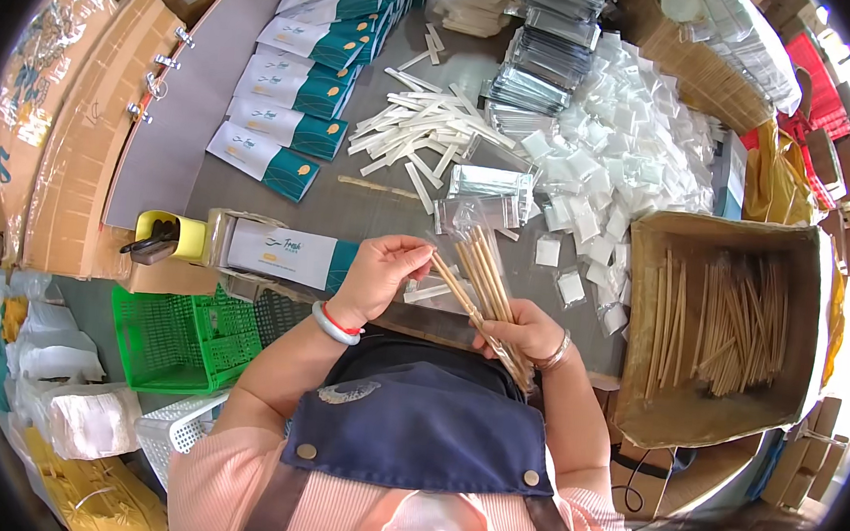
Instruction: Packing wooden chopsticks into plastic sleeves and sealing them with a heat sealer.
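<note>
Between my hands, in front of the apron, is a clear plastic bag (474, 219) with several thin wooden sticks (485, 270) inside. My right hand (528, 332) is closed around the lower part of this bag. My left hand (384, 274) pinches the upper end of another wooden stick (455, 286), which slants down toward my right hand beside the bag. Whether that stick's lower end is inside the bag, I cannot tell. Flat silvery packets (491, 184) lie just beyond the bag, and white paper strips (421, 125) are heaped farther left.
An open cardboard box (632, 422) at the right holds many wooden sticks. Small white sachets (615, 131) pile up behind it. White and teal printed packs (290, 80) line the table's left. A green basket (165, 340) and a yellow holder (187, 239) are nearer left.
</note>
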Motion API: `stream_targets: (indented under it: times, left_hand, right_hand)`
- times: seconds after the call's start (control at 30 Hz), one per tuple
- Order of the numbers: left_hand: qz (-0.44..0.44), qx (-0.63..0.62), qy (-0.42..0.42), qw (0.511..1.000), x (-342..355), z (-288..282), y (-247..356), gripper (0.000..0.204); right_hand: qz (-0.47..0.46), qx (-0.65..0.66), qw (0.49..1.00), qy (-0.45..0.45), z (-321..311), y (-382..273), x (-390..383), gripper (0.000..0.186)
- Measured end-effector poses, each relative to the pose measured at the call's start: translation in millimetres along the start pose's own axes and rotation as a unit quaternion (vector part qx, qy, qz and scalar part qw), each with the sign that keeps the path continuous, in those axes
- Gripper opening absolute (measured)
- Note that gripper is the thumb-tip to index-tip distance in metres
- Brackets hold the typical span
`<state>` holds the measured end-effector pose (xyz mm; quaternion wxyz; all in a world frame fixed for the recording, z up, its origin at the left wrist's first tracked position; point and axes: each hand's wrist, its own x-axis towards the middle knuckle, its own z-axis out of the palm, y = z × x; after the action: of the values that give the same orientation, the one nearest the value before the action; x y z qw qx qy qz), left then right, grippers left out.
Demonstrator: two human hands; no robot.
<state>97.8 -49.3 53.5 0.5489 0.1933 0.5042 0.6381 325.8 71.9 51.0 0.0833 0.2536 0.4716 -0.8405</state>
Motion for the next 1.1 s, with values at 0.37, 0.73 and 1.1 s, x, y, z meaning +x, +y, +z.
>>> stream_targets:
  times: [0.37, 0.73, 1.1]
  left_hand:
    - [0.385, 0.628, 0.071, 0.673, -12, -24, -19, 0.012]
    - [0.285, 0.697, -0.141, 0.642, -27, -57, 12, 0.049]
    - [0.270, 0.696, -0.115, 0.655, -19, -31, -1, 0.068]
  right_hand:
    - [0.019, -0.220, 0.937, 0.269, -34, 23, -36, 0.017]
    - [-0.067, -0.462, 0.813, 0.348, -16, 12, -4, 0.031]
    - [-0.055, -0.402, 0.828, 0.386, 9, 12, 30, 0.030]
